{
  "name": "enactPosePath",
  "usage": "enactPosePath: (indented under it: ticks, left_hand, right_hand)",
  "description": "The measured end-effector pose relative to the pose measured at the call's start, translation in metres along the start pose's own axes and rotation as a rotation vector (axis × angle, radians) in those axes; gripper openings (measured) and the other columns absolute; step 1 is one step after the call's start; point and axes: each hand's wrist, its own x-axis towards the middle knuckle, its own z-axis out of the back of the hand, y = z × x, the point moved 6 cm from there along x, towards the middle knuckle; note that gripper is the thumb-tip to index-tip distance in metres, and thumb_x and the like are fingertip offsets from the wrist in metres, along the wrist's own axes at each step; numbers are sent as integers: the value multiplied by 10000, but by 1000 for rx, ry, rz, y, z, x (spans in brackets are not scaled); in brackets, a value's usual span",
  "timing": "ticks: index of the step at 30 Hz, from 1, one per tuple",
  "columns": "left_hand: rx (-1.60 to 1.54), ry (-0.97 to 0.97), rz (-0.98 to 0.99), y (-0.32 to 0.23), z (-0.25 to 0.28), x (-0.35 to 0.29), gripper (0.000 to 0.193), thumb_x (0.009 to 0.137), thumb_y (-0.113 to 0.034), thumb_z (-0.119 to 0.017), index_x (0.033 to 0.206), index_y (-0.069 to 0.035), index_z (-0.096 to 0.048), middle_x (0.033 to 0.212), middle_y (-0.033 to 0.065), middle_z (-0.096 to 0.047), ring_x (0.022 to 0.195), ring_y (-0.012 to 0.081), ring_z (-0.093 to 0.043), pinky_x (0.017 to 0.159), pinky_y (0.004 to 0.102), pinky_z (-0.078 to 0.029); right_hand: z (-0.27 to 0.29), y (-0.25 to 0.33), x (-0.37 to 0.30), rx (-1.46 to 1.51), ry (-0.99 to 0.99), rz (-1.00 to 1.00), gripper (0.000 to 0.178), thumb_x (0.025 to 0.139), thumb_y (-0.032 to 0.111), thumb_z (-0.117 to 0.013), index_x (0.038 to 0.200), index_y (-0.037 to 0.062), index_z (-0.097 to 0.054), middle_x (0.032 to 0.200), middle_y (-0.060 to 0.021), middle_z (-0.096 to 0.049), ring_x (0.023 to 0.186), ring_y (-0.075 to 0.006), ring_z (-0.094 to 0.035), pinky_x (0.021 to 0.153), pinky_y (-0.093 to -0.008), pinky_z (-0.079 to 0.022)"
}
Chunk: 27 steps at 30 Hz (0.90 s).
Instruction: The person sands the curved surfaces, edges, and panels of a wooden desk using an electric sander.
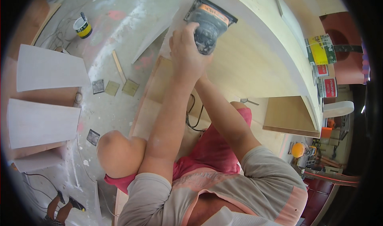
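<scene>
A black electric sander (207,28) with an orange band and a flat rectangular pad rests against the pale wooden panel (243,54) in front of me. My left hand (187,46) is closed round the sander's body from the left, fingers wrapped over it. My right hand (204,75) comes up close behind the left wrist. Its fingers are hidden there, so whether they touch the sander does not show. A dark cord (193,120) loops down between my forearms, by my knee.
Grey-white painted panels (52,68) lean at the left. Sanding pads (130,87) and a wooden stick (119,66) lie on the dusty floor, with a paint tub (82,28) beyond. Cans (321,50) and a tape roll (338,109) stand at the right. Another person's feet (76,204) show lower left.
</scene>
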Motion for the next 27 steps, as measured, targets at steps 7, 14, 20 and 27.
enactPosePath:
  ticks: [7,14,20,27]
  left_hand:
    - [3,-1,65,0,-2,6,677,569,-85,-791,1168,-125,-477,1006,130,-535,959,369,-508,789,512,-446]
    - [25,99,127,4,-6,-5,748,519,-38,-784,1192,-89,-461,1081,161,-539,1025,377,-507,875,462,-428]
    - [-56,-17,112,-7,3,24,766,502,-46,-787,1193,-99,-459,1088,159,-543,1030,372,-512,887,455,-427]
    - [-74,-80,81,-8,10,29,759,501,-65,-793,1183,-103,-461,1071,134,-559,1009,357,-525,886,456,-427]
  right_hand:
    - [-3,3,-1,-6,-8,10,513,650,197,-798,1062,-19,-581,1004,-132,-656,979,-217,-628,836,-346,-482]
    - [-4,6,0,-5,-23,14,513,652,199,-797,1063,-19,-580,1003,-136,-656,981,-223,-629,837,-347,-482]
    - [1,11,16,-17,-41,41,514,654,201,-796,1064,-19,-580,1002,-139,-656,982,-227,-630,838,-349,-482]
    - [3,13,23,-33,-53,54,514,655,204,-796,1066,-19,-579,1001,-143,-656,984,-232,-630,839,-351,-481]
